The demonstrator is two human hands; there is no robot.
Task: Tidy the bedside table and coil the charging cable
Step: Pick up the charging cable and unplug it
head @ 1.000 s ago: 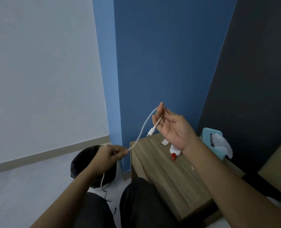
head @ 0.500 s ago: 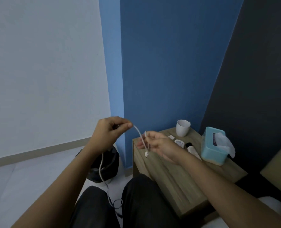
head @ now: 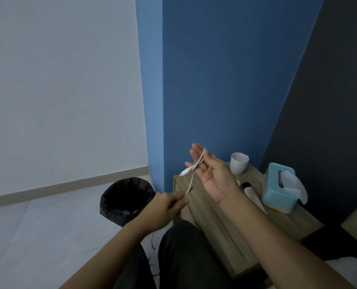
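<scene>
The charging cable [head: 191, 183] is trailing its slack tail down beside the knee toward the floor, where it is lying loose; a snag there is likely to be pulling the wrap apart. The left hand [head: 166, 206] is pinching the cable between curled fingers and feeding it upward; the grip point is blurred, so its firmness cannot be judged. Just beyond, the black bin [head: 127, 198] is standing open on the floor beside the table; a dropped end is at risk of falling in. The right hand [head: 214, 177] is lying wide and flat, palm up, fingers straight, with the cable draped over them in a first loop and the plug [head: 183, 174] sticking out free to the left; nothing is clamping that loop, so it is liable to be sliding off the fingertips under any pull. Under and past that hand, the bedside table [head: 211, 222] is carrying a tube [head: 253, 196], a tissue box [head: 275, 192] and, furthest, a mug [head: 238, 163]; a wide winding sweep is risking knocking the mug over.
</scene>
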